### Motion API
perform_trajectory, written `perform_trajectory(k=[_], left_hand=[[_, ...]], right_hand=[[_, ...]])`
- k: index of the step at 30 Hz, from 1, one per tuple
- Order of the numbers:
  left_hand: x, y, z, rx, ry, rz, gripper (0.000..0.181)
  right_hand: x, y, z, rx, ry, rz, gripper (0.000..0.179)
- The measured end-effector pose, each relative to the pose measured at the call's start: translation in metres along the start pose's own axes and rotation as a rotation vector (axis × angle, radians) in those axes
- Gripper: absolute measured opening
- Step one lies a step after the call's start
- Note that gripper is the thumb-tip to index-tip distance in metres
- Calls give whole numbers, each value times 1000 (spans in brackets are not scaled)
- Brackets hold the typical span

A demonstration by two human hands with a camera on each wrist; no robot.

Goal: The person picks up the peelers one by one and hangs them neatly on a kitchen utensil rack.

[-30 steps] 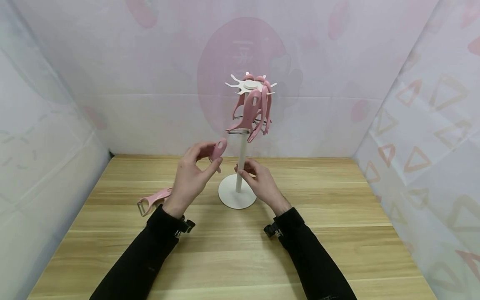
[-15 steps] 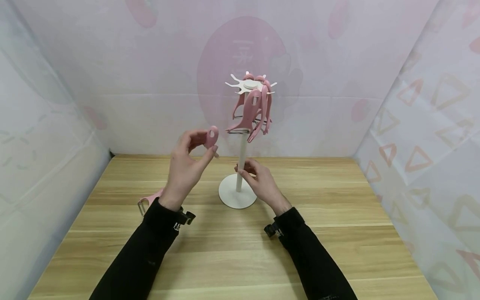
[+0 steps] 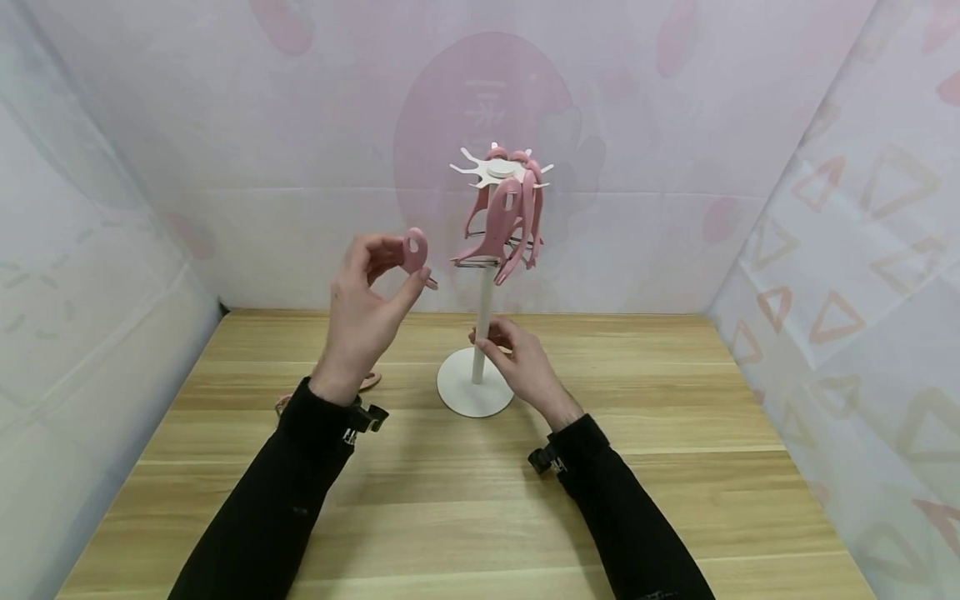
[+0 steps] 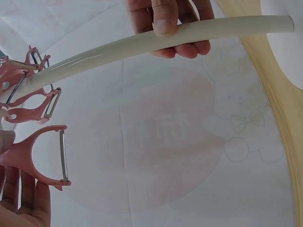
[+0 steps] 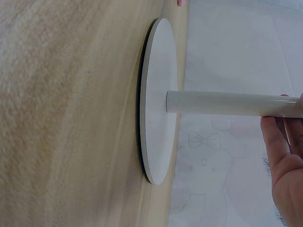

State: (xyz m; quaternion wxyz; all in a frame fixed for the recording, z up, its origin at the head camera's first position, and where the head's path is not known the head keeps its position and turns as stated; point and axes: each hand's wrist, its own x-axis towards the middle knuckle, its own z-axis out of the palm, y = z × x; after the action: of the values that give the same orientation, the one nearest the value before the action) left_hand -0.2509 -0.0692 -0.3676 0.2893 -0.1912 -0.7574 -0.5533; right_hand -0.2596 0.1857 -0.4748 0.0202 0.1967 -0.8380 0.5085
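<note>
My left hand (image 3: 363,304) pinches a pink peeler (image 4: 22,155) by its handle, the end with the hole up, left of the stand. The left wrist view shows its forked head and metal blade. With thumb and fingers my right hand (image 3: 525,367) grips the white post (image 3: 483,312) of a stand low down, above its round base (image 3: 474,396). Several pink peelers (image 3: 501,221) hang from hooks on the front, right and back of the stand's top (image 3: 491,169). Bare hooks show on the left side of that top.
Another pink peeler (image 3: 371,381) lies on the wooden table (image 3: 480,500), mostly hidden behind the left wrist. A pale printed cloth (image 3: 315,167) rises behind the table, with more cloth (image 3: 847,275) on both sides.
My left hand has risen and shifted left with its peeler, away from the post. Its wrist now covers more of the peeler on the table. The right hand keeps its grip.
</note>
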Motion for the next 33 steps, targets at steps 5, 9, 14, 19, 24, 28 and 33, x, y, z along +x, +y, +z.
perform_trajectory(k=[5, 9, 14, 19, 24, 28, 33], left_hand=[[6, 7, -2, -7, 7, 14, 49], [12, 12, -3, -7, 11, 35, 50], [17, 17, -3, -12, 17, 51, 50], [22, 24, -3, -6, 21, 57, 49], [27, 31, -2, -8, 21, 64, 49], [30, 36, 0, -12, 14, 87, 50], [33, 40, 2, -20, 11, 118, 50]], right_hand=[[0, 0, 0, 6, -2, 5, 32], [0, 0, 0, 7, -3, 5, 34], [0, 0, 0, 1, -3, 2, 35], [0, 0, 0, 2, -7, -4, 36], [0, 0, 0, 2, -6, -5, 33], [0, 0, 0, -1, -3, -3, 30], [0, -1, 0, 8, 3, -6, 29]])
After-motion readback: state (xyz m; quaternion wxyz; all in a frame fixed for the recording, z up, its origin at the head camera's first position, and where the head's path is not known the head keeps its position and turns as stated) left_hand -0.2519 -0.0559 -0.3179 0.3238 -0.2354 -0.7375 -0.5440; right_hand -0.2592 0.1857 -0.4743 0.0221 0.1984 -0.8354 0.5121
